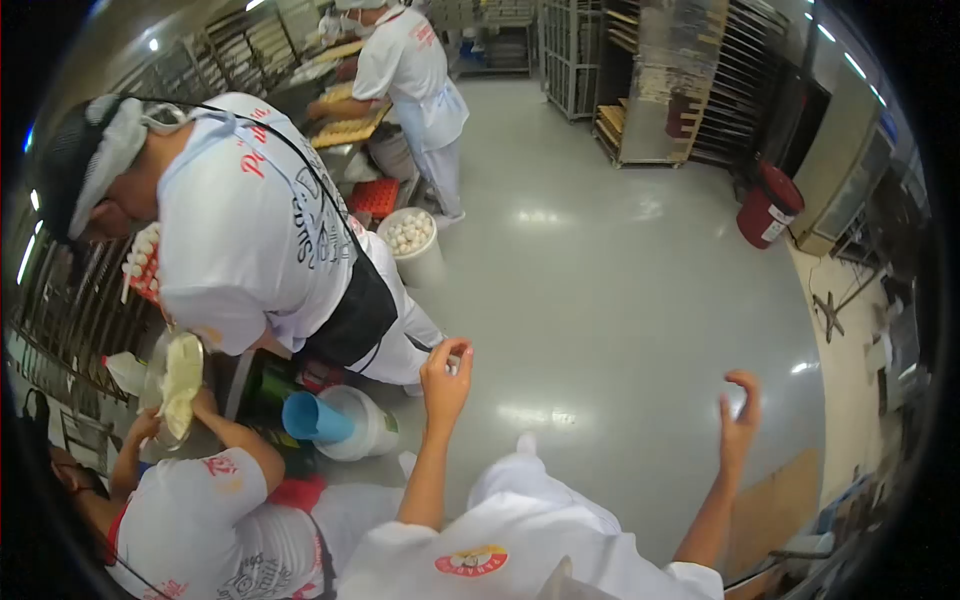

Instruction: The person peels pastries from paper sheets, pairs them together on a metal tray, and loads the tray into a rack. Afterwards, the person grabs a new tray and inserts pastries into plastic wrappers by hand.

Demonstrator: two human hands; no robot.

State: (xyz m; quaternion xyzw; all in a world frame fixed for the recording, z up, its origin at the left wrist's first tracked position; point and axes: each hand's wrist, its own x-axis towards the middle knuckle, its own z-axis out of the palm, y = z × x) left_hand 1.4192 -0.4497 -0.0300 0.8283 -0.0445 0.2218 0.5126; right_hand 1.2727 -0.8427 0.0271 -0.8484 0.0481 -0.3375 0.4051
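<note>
My left hand (446,376) is raised over the floor in front of me. Its fingers curl loosely toward the thumb, with a small gap between them and nothing visible inside. On the other side, my right hand (738,415) is lifted with thumb and fingers apart in a curve, holding nothing. Neither hand touches any object. Nearest to my left hand is a white bucket (375,425) with a blue pitcher (315,417) on it. At the left, a co-worker's hands hold a clear bowl (172,372) of pale yellow dough or cream (183,375).
Another co-worker (250,210) leans beside the bowl; a third person (415,80) stands farther back by trays (350,130). A white bucket of eggshells or eggs (410,235) is on the grey floor (600,290). A red bin (770,207) and tray racks (660,85) stand to the right.
</note>
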